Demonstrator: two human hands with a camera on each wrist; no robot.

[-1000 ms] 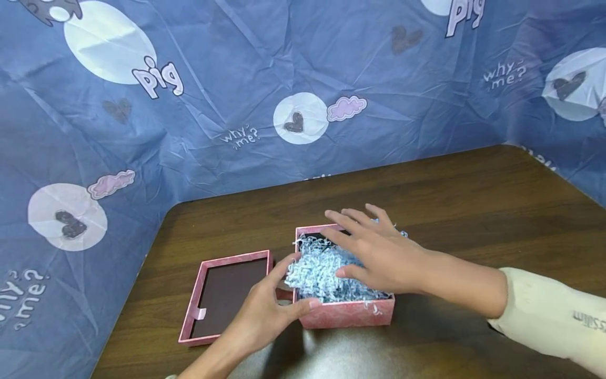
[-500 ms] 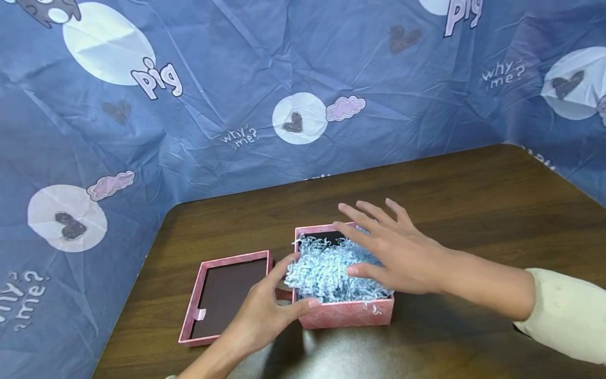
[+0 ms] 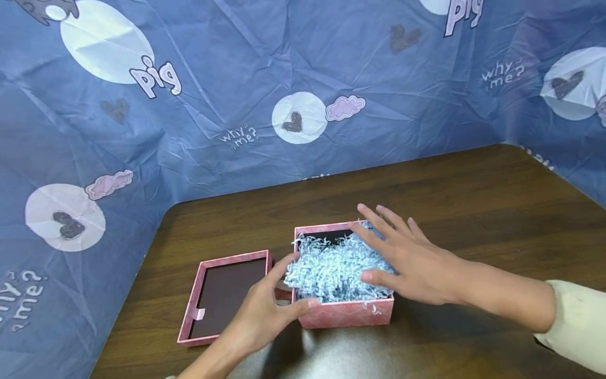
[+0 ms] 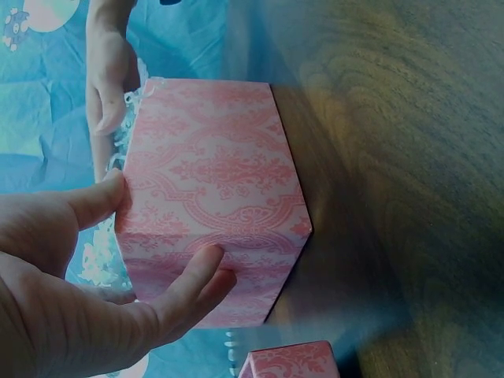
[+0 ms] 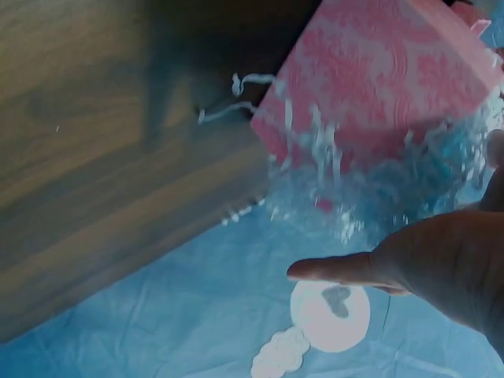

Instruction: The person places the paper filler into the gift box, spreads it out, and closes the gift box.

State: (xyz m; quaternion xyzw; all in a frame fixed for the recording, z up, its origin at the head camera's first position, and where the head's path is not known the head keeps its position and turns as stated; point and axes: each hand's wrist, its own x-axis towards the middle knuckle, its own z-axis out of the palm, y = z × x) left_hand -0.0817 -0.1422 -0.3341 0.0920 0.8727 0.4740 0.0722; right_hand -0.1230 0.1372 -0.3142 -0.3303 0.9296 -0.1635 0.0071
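A pink patterned box [image 3: 350, 315] stands without its lid on the table, heaped with pale blue shredded paper [image 3: 326, 268]. My left hand [image 3: 260, 313] holds its near left corner: the thumb lies at the front rim, and other fingers press the left side, as the left wrist view shows. Fingers spread, my right hand [image 3: 416, 260] hovers palm down over the right part of the shreds, the thumb close over them. Loose strands hang over the box wall in the right wrist view, beside the right hand [image 5: 441, 264].
Left of the box lies its pink lid [image 3: 235, 258], dark inside face up, with a small light tab. A brown wooden table [image 3: 464, 195] carries both. Blue printed cloth [image 3: 227, 68] hangs behind and around the table.
My right hand has drawn to the right across the top of the shreds, uncovering more of them and the dark gap at the back of the box. The left hand has stayed put.
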